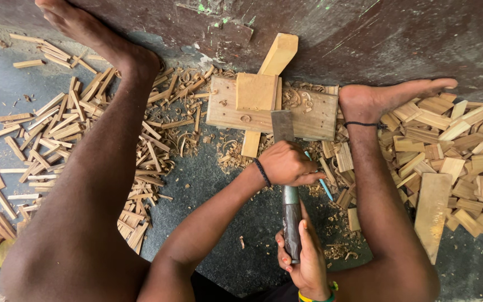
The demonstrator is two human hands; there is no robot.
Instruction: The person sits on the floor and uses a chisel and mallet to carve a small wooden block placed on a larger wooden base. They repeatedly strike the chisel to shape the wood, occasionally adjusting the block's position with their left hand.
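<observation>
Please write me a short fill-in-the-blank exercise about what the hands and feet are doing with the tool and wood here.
1. Both hands grip one long tool: the right hand holds its dark handle, while the left hand holds it nearer the ____.
2. The wooden board is braced by the person's bare ____.
3. The floor around the board is littered with wood pieces and curly ____.
4. The tool's flat blade points ____ the person.

Missing words: blade; foot; shavings; away from

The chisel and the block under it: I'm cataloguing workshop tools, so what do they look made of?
The chisel seems to be dull grey metal at the blade, unpolished, with a dark, worn handle, probably wood, gripped by the right hand and left hand. The block looks like pale raw wood: visible grain, no varnish.
</observation>
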